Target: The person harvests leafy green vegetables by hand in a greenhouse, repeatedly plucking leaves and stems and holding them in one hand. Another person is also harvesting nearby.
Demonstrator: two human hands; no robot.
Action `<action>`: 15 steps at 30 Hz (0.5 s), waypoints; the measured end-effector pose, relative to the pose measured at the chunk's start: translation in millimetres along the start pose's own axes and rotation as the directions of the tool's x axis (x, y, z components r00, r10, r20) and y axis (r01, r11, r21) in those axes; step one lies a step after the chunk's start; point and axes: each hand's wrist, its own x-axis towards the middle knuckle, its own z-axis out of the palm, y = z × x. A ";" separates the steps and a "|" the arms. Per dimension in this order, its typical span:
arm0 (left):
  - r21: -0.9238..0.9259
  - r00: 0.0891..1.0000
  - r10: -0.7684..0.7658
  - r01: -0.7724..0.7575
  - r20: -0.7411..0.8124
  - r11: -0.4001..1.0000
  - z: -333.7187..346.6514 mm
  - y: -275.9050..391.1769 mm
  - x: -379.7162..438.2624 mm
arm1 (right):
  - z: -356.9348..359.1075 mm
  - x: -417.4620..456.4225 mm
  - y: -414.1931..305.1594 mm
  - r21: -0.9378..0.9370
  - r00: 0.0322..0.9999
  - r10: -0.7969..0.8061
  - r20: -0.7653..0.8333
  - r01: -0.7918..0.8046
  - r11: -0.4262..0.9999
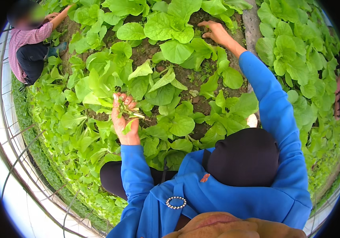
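My left hand (124,119) is closed around a small bunch of pulled greens (128,111), pale stems and thin roots poking out past the fingers. Broad light-green leaves beside it overlap the bunch, so I cannot tell which of them belong to it. Farther out, my right hand (217,33) reaches low over the soil, its thumb and forefinger apart and nothing visible between them. Just left of it grows a large leafy green vegetable plant (176,26). Wilted, folded leaves (165,80) droop between the two hands, over brown soil (199,102) dotted with tiny weeds.
Another person (28,53) squats at the upper left, arms stretched into the plants. A grey strip (251,29) runs along the bed's right side, with more leafy plants (289,53) beyond it. Curved greenhouse framing (6,139) bounds the left. My dark-clad knee (244,157) rises below my right arm.
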 end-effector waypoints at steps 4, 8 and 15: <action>0.046 0.999 -0.032 0.032 0.011 0.998 0.8 -2.0 -5.5 | 13.5 18.4 6.4 -0.139 0.984 -0.180 0.000 0.179 0.974; 0.031 0.999 0.040 -0.039 -0.037 0.999 -5.7 11.6 -16.2 | -4.1 24.0 -11.1 0.501 0.904 0.253 0.345 -0.405 0.765; -0.124 0.996 0.083 -0.081 0.013 0.989 4.5 30.2 -29.5 | -71.5 67.7 -46.7 -0.221 0.794 0.195 0.576 -0.079 0.972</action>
